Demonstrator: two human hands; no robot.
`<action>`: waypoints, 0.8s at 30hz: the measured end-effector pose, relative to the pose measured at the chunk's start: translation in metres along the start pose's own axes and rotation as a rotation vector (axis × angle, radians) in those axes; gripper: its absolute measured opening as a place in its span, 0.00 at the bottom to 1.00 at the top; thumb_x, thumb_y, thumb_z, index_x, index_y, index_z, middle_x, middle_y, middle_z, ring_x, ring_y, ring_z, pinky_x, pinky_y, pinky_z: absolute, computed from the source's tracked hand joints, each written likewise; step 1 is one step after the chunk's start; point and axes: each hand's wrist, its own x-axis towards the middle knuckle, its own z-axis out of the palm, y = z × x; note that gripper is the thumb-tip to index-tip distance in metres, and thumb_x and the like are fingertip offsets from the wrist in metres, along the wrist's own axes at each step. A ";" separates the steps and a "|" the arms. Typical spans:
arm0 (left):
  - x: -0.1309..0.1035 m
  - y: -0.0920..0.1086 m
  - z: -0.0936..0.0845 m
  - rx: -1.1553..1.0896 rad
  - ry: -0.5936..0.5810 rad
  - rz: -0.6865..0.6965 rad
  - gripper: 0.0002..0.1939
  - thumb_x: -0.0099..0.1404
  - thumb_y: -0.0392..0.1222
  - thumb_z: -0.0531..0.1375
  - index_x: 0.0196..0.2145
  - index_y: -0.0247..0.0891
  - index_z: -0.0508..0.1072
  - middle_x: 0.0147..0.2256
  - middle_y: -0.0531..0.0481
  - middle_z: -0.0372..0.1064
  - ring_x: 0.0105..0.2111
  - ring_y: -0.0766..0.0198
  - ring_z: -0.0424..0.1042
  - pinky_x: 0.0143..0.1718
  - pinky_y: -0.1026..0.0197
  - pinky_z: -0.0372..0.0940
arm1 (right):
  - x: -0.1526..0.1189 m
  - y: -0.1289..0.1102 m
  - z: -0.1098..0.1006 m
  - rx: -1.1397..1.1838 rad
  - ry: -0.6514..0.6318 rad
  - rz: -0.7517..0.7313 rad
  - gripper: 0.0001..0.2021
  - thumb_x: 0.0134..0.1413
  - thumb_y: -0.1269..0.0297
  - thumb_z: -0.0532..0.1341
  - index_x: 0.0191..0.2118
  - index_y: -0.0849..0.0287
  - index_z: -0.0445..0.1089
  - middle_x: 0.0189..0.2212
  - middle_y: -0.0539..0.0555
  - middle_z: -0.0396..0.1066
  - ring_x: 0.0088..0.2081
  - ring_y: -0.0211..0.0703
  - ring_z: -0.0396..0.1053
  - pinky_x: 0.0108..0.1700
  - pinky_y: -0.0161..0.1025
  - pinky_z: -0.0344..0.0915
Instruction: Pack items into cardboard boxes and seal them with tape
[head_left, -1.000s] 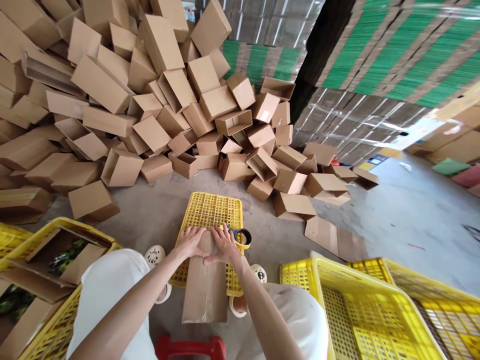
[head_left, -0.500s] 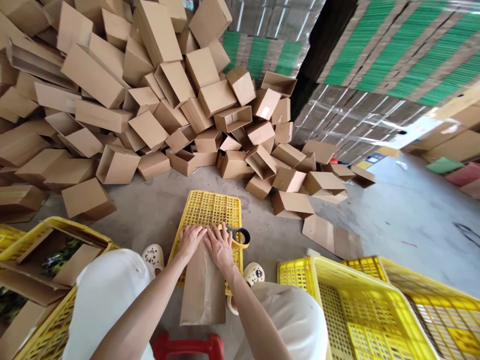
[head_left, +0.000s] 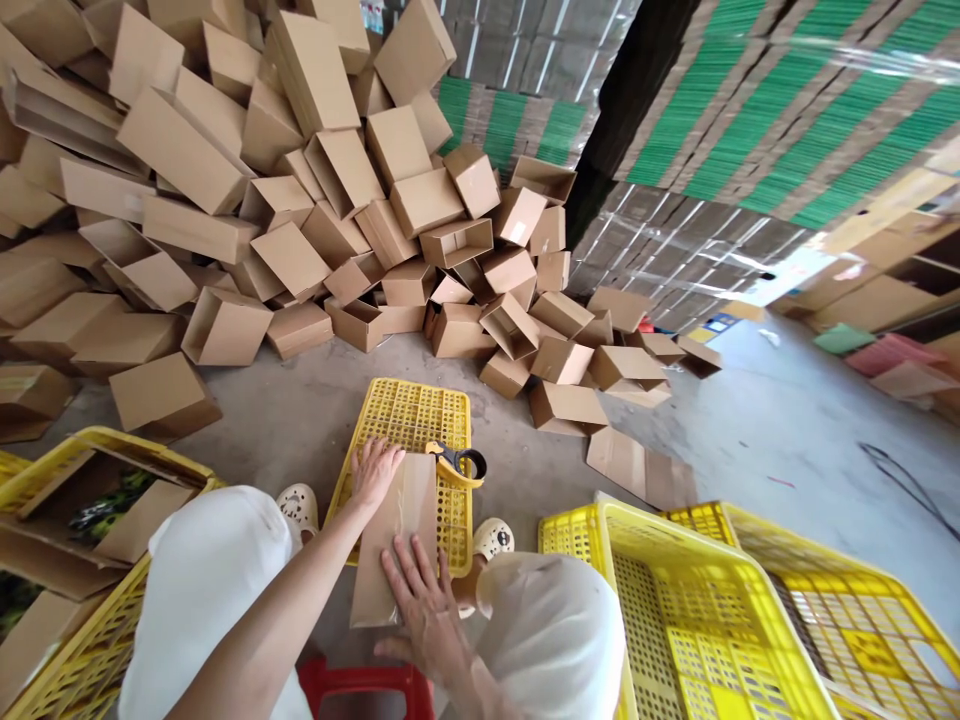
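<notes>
A long cardboard box (head_left: 390, 530) with clear tape along its top lies between my knees, its far end on an upturned yellow plastic crate (head_left: 411, 408). My left hand (head_left: 376, 472) rests on the box's far left end, fingers stretched forward. Over the near half of the box, my right hand (head_left: 429, 608) is spread flat, thumb out to the left. A tape dispenser (head_left: 456, 464), yellow and black, lies on the crate just right of the box's far end. Neither hand touches it.
A big heap of cardboard boxes (head_left: 300, 200) fills the far left. Yellow crates (head_left: 675, 600) stand at my right; another yellow crate (head_left: 127, 440) at my left holds an open carton. A red stool (head_left: 367, 680) shows below. Stacked flat cardboard (head_left: 750, 110) rises behind.
My right hand has slid from the box's far end back toward me, fingers spreading. My left hand stays at the far end. The view has shifted slightly to the right.
</notes>
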 end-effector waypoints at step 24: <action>-0.215 -0.048 0.012 0.119 -0.040 0.443 0.33 0.78 0.39 0.48 0.77 0.51 0.51 0.76 0.49 0.51 0.76 0.49 0.52 0.74 0.36 0.52 | -0.009 -0.005 0.004 0.088 0.147 -0.079 0.27 0.75 0.62 0.59 0.74 0.49 0.61 0.69 0.55 0.68 0.71 0.51 0.64 0.73 0.56 0.62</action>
